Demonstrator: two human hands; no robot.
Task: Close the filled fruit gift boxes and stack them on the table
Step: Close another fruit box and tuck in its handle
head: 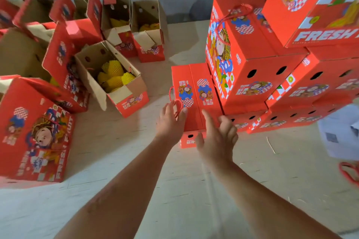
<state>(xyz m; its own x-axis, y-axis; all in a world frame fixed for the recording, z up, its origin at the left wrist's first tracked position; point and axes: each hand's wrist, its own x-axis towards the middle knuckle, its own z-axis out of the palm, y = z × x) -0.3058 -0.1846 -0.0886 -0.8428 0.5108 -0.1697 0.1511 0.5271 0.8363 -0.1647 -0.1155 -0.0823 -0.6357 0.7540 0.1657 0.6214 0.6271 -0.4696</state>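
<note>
Red closed gift box (194, 99) beside the stack (272, 75): our left hand (171, 120) and right hand (217, 137), both loose-fingered and empty, steady it.

Top stacked box (310, 4) cut off at top and right edges, print blurred. Paper (338, 134) and red handle (348, 172) cropped at right edge. Left hand (171, 120) hides closed box's (194, 91) near corner.

A closed red fruit gift box (194, 99) lies flat on the table, flaps meeting along its top and red rope handle (172, 94) at its left edge, against a stack of closed boxes (272, 75); open boxes (114, 77) (yellow-netted fruit inside) stand at left.
</note>
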